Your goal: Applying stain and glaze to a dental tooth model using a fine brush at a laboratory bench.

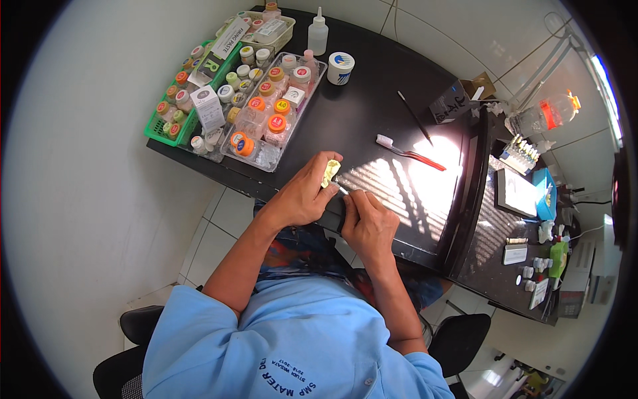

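Note:
My left hand (302, 197) is closed round a small pale-yellow dental cast (330, 173), held up between thumb and fingers just over the near edge of the black table. In my right hand (372, 225) is a thin tool (342, 189) with a light shaft, pinched between thumb and fingertips. Its visible end points at the lower side of the cast; whether it touches cannot be made out. Most of the tool is hidden by the fingers. Beyond the right hand, a toothbrush (413, 155) with a red handle lies in bright sunlight on the table.
A clear tray (271, 165) of orange-capped jars and a green basket (154, 126) of bottles stand at the left. Farther back are a white squeeze bottle (318, 34), a white tub (340, 68) and a dark brush (415, 118). A raised ledge (463, 199) borders the right side.

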`<state>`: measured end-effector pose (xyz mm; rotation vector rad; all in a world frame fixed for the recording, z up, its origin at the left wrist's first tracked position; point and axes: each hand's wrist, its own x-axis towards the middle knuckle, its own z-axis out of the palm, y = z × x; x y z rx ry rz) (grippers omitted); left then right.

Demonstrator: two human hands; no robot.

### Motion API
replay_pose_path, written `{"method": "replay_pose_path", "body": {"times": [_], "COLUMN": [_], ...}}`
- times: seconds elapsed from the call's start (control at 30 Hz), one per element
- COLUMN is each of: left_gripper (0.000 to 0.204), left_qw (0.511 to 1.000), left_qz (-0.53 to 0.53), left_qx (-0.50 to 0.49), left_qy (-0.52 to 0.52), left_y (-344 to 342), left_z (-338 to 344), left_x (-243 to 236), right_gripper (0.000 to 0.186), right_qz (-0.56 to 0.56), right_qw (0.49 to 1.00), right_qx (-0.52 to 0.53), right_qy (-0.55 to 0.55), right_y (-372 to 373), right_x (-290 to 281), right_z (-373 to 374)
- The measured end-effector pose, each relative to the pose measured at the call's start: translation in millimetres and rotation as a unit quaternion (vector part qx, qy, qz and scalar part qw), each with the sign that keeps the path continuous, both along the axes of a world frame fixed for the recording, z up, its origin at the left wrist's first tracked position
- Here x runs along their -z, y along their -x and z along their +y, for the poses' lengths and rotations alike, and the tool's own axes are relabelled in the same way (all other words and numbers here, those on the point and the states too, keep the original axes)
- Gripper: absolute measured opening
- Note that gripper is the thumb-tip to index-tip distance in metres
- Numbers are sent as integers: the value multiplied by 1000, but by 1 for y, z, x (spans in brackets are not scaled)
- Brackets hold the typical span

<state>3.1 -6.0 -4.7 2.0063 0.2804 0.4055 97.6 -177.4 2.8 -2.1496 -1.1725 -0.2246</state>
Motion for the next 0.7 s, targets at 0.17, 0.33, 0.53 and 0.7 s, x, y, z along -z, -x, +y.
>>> {"method": "replay_pose_path", "body": {"times": [0.17,0.33,0.53,0.7], "left_gripper": [53,53,53,52], "left_qw": [1000,1000,1000,1000], "left_qz": [-1,6,10,4], "left_qx": [-4,-5,-7,-5], "left_qy": [-7,-6,-7,-9], "left_y": [0,1,0,0], "left_z": [-1,-2,-2,-1], "left_x": [-2,-3,-5,-2], "right_gripper": [17,17,17,17], "right_qz": [-5,-11,-18,-22], "right_qw": [1000,1000,1000,1000], "right_qx": [0,0,1,0], "right_qy": [-1,-5,-7,-2], "right_y": [-1,0,0,-1], "right_x": [0,1,1,3], "right_z": [-1,0,0,-1]}}
